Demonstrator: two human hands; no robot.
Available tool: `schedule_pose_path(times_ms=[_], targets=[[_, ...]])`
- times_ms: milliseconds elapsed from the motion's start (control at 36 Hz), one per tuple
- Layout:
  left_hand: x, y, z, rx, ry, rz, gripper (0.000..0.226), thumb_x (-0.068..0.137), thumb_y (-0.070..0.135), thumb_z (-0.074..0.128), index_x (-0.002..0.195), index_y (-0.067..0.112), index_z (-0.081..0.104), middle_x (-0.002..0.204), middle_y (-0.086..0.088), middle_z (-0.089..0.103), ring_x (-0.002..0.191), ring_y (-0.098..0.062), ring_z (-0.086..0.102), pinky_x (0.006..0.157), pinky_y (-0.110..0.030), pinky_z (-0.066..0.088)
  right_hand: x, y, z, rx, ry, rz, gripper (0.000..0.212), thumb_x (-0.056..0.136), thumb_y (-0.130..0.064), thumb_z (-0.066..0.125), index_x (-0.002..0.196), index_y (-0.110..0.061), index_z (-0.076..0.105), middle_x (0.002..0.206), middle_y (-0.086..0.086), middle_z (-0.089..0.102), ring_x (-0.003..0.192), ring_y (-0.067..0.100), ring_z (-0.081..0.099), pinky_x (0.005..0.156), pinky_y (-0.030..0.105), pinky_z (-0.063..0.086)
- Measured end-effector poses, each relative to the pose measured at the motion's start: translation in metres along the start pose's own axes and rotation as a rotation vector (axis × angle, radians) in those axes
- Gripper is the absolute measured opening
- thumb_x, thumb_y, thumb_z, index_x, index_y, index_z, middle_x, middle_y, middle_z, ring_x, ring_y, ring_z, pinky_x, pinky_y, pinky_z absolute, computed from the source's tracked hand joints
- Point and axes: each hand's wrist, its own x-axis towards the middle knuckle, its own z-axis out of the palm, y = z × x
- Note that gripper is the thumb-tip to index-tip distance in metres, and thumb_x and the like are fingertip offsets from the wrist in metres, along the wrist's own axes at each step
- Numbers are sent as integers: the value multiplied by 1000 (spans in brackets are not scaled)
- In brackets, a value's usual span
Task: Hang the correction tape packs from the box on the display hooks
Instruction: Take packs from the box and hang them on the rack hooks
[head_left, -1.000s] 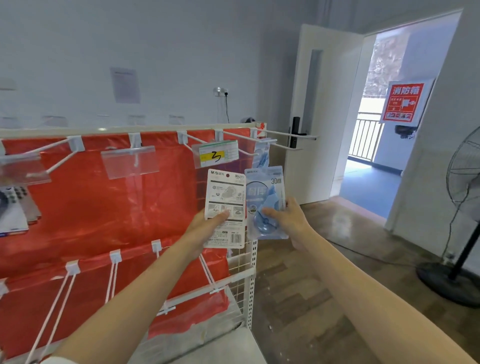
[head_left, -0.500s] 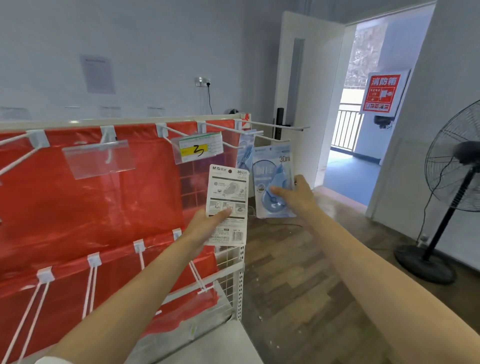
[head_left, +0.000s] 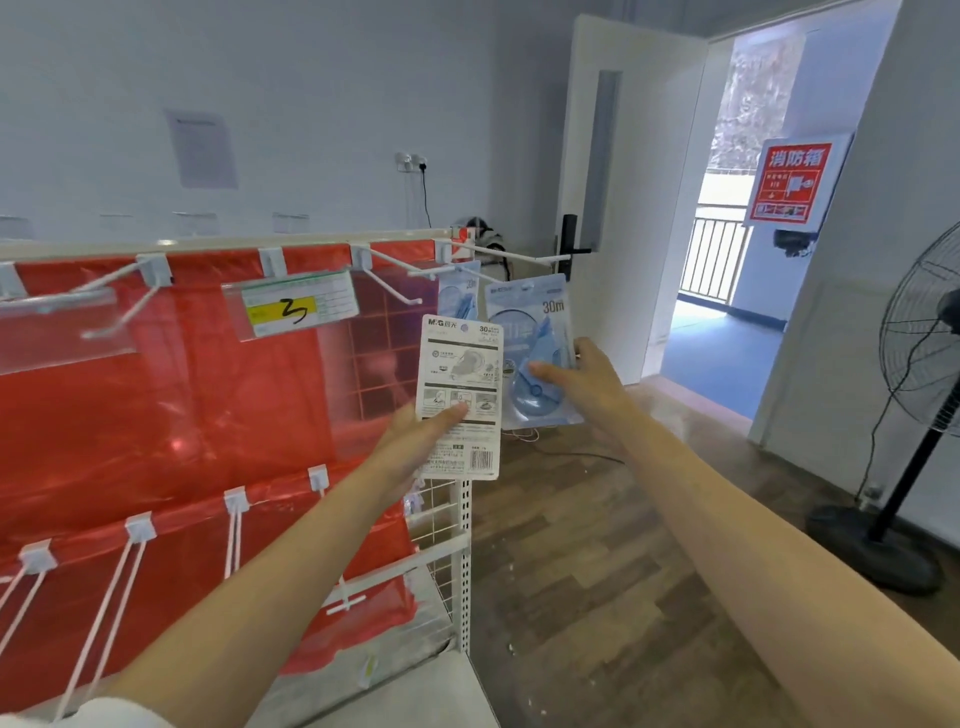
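Two correction tape packs held up side by side at the right end of the rack. Left pack (head_left: 460, 395) turned printed back toward the camera, barcode at the bottom, pinched in the left hand (head_left: 415, 441) with the thumb across its lower face. Right pack (head_left: 535, 358) face forward, blue, marked 30m, gripped by the right hand (head_left: 582, 384), thumb on its front over the tape bubble, top edge raised to just under the long hook (head_left: 498, 253) at the rack's corner; cannot tell whether it is threaded on. A third blue pack (head_left: 460, 299) already hanging behind the two, mostly hidden. To the left, shorter white hooks (head_left: 387, 280) jutting from the top rail, one carrying a price label (head_left: 291, 310) with a yellow strip and a handwritten mark. Red plastic sheet (head_left: 156, 415) covering the white wire rack (head_left: 462, 545), more hooks on a lower row. Beyond: wooden floor (head_left: 597, 571), open white door (head_left: 618, 197), red sign (head_left: 792, 182) by the doorway, black standing fan (head_left: 919, 405) at the far right.
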Motion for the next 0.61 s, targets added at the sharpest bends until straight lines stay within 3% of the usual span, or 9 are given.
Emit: schedule_pose_path(times_ms=[83,194,333,472,611], targets=[[6,-3,7,-7,19,-16,20,92,18,60,112,20,61,108,-3,71,97,-19,69,80,-34,57,7,7,2,36,-64,38,53,79,-24,76,121,-12,46,114,6,61,103,23,62,91,41,53],[16,-4,10,19,100,-37,14,92,18,61,105,20,62,109,-9,70,96,-24,68,87,-43,55,22,25,3,40,-184,38,82,56,-55,81,123,-16,53,113,5,66,104,24,64,94,48,52],[23,-5,3,38,151,-34,23,91,19,62,114,15,61,110,-10,70,99,-26,68,92,-47,53,40,31,11,5,-232,34,57,82,-37,73,128,-16,48,118,4,60,111,23,58,96,44,49],[20,-7,-9,51,189,-14,36,88,22,63,122,12,59,109,-7,71,102,-25,68,92,-45,53,71,24,30,9,-272,27,59,79,-38,75,123,-12,46,117,6,59,108,24,58,97,47,48],[14,-10,-28,51,262,-25,23,89,18,63,112,17,63,107,-5,73,99,-24,70,91,-45,53,101,13,51,12,-321,3,51,84,-29,71,125,-11,47,118,5,60,107,22,59,96,43,49]])
